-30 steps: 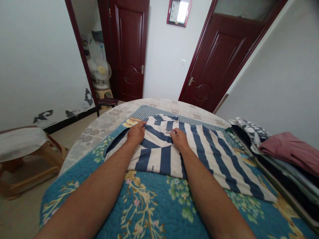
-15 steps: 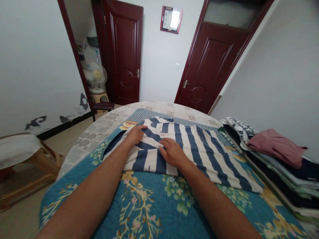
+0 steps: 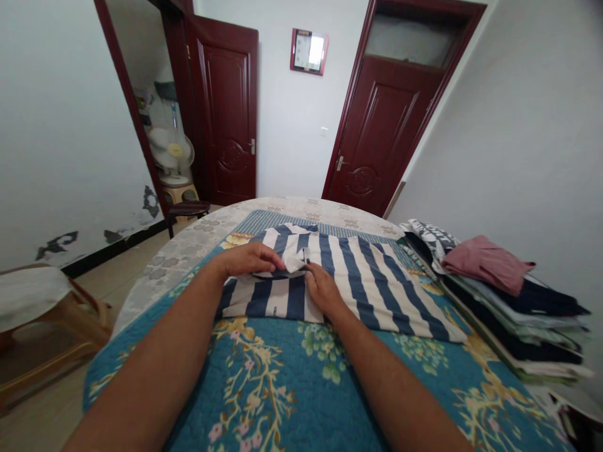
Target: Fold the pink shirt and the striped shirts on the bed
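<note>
A navy-and-white striped shirt (image 3: 358, 276) lies spread over the blue floral quilted cover, its collar end at the left and its hem toward the right. My left hand (image 3: 252, 258) is closed on the lifted cloth near the collar, fingers pointing right. My right hand (image 3: 323, 287) pinches the same raised fold a little to the right, beside the shirt's front opening. Between the two hands the cloth bunches up and shows a pale inner side. Small dark lettering sits on the stripes nearest me.
The quilted cover (image 3: 264, 376) rests on a round table with a patterned tablecloth (image 3: 188, 242). Folded clothes (image 3: 509, 307) are stacked at the right, a pink garment (image 3: 490, 260) on top. A wooden stool (image 3: 70, 326) stands at the left, and a fan (image 3: 172, 150) behind the doorway.
My left hand has turned and lifted part of the shirt near the collar. My right hand has closed on the fold. The view has shifted slightly.
</note>
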The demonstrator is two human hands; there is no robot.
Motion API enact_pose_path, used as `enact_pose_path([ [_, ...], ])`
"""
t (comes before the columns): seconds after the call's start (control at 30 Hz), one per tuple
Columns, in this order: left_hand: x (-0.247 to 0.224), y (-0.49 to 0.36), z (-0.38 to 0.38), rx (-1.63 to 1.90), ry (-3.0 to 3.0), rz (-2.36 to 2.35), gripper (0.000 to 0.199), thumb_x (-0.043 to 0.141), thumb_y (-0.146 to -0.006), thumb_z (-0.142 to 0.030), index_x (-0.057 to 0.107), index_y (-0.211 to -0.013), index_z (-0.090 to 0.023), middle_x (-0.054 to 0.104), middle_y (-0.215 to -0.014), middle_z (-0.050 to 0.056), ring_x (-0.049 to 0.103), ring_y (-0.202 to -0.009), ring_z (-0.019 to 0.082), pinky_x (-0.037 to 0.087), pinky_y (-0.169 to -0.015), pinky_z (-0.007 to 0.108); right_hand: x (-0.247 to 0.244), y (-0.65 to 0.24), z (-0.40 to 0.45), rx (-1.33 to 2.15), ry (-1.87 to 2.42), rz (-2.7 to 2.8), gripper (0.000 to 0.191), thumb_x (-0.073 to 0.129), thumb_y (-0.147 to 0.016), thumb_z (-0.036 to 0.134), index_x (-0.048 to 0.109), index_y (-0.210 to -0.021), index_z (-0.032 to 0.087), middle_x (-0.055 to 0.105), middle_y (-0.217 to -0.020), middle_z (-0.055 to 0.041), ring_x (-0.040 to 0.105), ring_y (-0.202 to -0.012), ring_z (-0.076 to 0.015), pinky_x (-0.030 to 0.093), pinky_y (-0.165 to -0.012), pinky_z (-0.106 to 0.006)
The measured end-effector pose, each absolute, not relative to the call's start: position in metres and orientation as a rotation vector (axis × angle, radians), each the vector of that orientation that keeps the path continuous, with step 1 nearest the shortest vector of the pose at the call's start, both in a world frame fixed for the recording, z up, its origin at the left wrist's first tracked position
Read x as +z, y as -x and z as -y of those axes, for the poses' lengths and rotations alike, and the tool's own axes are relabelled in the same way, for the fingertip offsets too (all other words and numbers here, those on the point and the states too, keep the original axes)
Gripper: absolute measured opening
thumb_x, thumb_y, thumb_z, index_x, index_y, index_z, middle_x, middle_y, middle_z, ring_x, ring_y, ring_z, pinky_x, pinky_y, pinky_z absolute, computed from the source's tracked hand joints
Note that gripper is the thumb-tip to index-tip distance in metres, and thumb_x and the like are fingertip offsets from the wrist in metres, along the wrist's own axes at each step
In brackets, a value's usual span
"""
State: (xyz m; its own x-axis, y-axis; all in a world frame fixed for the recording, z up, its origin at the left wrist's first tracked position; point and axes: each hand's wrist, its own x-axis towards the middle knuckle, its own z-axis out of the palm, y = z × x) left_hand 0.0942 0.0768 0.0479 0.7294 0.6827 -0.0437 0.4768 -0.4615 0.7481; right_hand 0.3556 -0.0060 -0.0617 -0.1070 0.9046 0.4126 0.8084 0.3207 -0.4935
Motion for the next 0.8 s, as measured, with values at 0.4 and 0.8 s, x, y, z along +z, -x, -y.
enact_pose_path([
  [0.4, 0.046, -0.081, -0.080, 0.292, -2.134, -1.138, 0.033, 0.070, -0.082, -0.038, 0.082, -0.112, -0.028, 0.083, -0.102, 0.004, 0.075, -0.094, 0.022, 0.055, -0.074, 0.026, -0.059, -0.372, 0.004, 0.354, 1.641, 1.448, 0.058, 0.043, -0.107, 0.042, 0.051, -0.158, 0.016, 0.078, -0.125, -0.0119, 0.073, -0.115, -0.0255, 0.055, -0.102, -0.037],
  [0.8, 0.015, -0.101, -0.086, 0.035, -2.253, -1.170, 0.020, 0.083, -0.063, -0.040, 0.082, -0.080, -0.029, 0.082, -0.083, -0.001, 0.073, -0.078, 0.022, 0.051, -0.066, 0.026, -0.052, -0.375, 0.006, 0.026, 2.057, 1.767, 0.029, 0.051, -0.104, 0.027, 0.079, -0.110, 0.023, 0.080, -0.111, -0.0112, 0.073, -0.105, -0.0252, 0.052, -0.093, -0.033],
])
